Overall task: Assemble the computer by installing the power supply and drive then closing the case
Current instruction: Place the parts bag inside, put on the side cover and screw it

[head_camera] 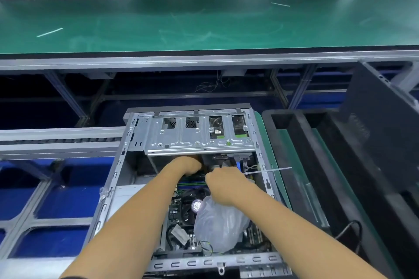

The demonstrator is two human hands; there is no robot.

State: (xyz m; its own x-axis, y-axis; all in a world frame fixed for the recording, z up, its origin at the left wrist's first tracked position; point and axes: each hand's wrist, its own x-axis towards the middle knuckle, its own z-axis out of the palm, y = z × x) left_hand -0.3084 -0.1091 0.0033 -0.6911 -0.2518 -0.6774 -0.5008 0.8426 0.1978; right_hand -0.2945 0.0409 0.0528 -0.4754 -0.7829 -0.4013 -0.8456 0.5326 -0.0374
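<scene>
An open computer case (118, 179) lies on its side in front of me, its silver drive cage (192, 136) at the far end. Both hands reach in just below the cage. My left hand (186, 165) is curled over dark cables near the memory slots; its fingers are hidden. My right hand (223, 180) pinches a white cable tie (269, 170) that sticks out to the right over the case edge. A clear plastic bag (217, 226) lies on the motherboard (179, 208) under my right forearm. Cable connectors (240, 158) hang under the cage.
A black foam tray (294, 154) stands right of the case, and a dark side panel (383, 124) leans at the far right. A green conveyor belt (204, 25) runs across behind, with loose white ties on it. Roller rails (59, 140) lie to the left.
</scene>
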